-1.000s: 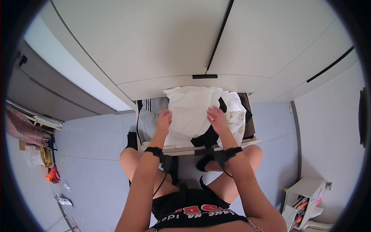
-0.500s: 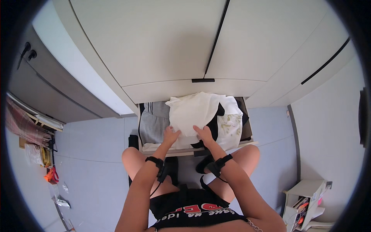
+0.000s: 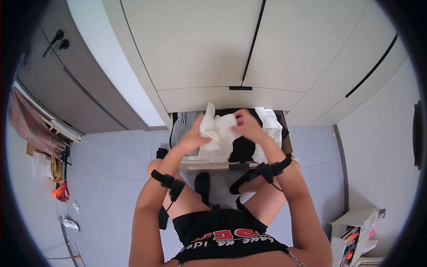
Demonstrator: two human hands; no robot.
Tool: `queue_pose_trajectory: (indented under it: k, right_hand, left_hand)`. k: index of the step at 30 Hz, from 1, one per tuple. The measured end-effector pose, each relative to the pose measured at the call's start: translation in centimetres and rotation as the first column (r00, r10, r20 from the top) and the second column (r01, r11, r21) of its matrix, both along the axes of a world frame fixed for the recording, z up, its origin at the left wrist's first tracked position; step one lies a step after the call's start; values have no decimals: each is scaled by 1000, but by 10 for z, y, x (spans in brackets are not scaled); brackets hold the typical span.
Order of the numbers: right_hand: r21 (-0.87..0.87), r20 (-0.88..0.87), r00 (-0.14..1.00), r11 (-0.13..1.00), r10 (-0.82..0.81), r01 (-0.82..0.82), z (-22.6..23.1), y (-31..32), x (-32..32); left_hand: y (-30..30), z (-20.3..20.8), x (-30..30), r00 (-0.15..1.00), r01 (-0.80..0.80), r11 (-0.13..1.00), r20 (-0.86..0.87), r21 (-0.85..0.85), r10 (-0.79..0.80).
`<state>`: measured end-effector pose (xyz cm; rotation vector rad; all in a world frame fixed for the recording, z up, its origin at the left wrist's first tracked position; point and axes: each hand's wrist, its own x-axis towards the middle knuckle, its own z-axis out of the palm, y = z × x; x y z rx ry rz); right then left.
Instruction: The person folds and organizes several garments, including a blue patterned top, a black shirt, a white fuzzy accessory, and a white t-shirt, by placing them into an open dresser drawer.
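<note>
Over the pulled-out drawer (image 3: 200,167), a white cloth garment (image 3: 224,129) is bunched up, with a fold of it standing upright. My left hand (image 3: 193,139) grips its left side between thumb and fingers. At its right edge, my right hand (image 3: 249,127) has its fingers curled in against the cloth, slightly blurred. A black garment (image 3: 243,149) lies under my right hand. To the left is a grey garment (image 3: 183,122) with white stripes, and on the right lies another white garment (image 3: 269,118), partly covered by my right wrist.
The drawer sits below tall cream cabinet doors (image 3: 195,44). My knees and black shoes (image 3: 202,184) are close to the drawer front. A grey door (image 3: 75,80) stands at left, beside a hanging plaid cloth (image 3: 35,120). A small white shelf (image 3: 356,218) stands at lower right.
Both hands have lifted away from the drawer's front edge and moved apart. The white garment, spread flat before, is now gathered up, uncovering more of the black cloth. The view has shifted slightly.
</note>
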<state>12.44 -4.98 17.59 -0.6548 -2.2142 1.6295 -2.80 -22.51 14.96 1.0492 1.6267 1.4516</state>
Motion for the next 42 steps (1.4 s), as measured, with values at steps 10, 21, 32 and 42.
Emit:
queue_pose_trajectory:
  k: [10,21,32,42]
  right_hand:
    - [-609,-184,982,781,27,-136,75,24,46]
    - [114,214,970,989,-115,92,48,31,5]
    - [495,-512,851,768,-120,406,54,59,3]
    - [731,200,927,581,318,-357,-127,38,67]
  left_hand:
    - [-72,65,-66,742,-31,989,660,-144,119]
    - [-52,38,-74,976,-130,956,136,-263,170]
    - [-10,53,-84,523,-380,819,-631,430,574]
    - [-54,-124,-44,577,175,971,-782,-162,-235]
